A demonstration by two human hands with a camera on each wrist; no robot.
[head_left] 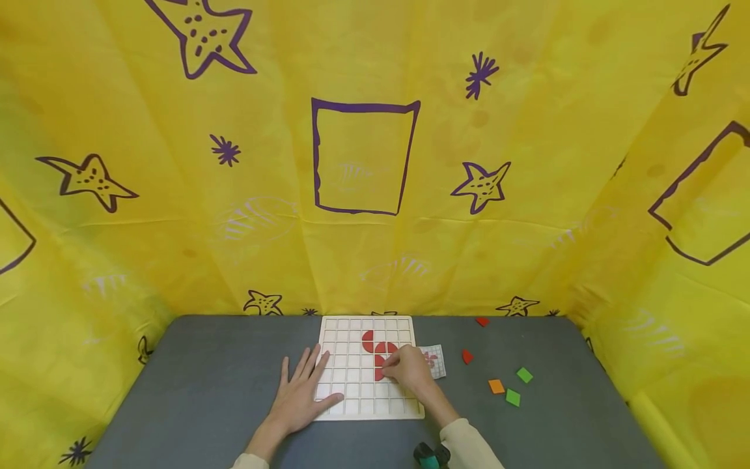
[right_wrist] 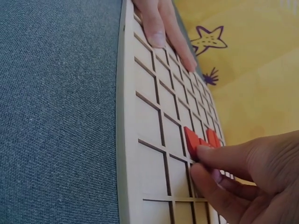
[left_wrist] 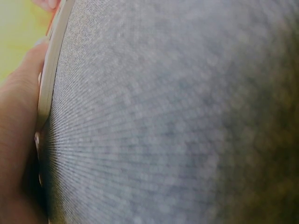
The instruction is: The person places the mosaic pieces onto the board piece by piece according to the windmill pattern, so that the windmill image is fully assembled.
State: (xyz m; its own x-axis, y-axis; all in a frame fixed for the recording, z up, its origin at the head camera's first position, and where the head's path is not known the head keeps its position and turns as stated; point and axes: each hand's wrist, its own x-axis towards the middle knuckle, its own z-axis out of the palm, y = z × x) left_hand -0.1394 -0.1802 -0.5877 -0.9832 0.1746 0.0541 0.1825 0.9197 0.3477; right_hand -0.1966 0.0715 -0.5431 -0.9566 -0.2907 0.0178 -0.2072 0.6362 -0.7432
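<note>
A pale wooden grid board (head_left: 351, 389) lies on the dark table. My left hand (head_left: 300, 394) rests on its left side, fingers spread, the thumb over the front left squares. My right hand (head_left: 410, 370) bends over the right half. Its thumb and forefinger pinch at a red quarter-circle piece (right_wrist: 190, 142), partly covered by the thumb in the right wrist view. More red curved pieces (head_left: 368, 337) sit in squares behind it, some partly hidden by the fingers. A pattern card (head_left: 438, 368) with a red figure on a grid shows beyond the right hand.
Loose on the table to the right are two red pieces (head_left: 467, 356), an orange diamond (head_left: 496, 387) and two green diamonds (head_left: 512, 397). A black and teal object (head_left: 430, 457) is by the right sleeve. Yellow patterned cloth (head_left: 363, 260) walls the table's back and sides.
</note>
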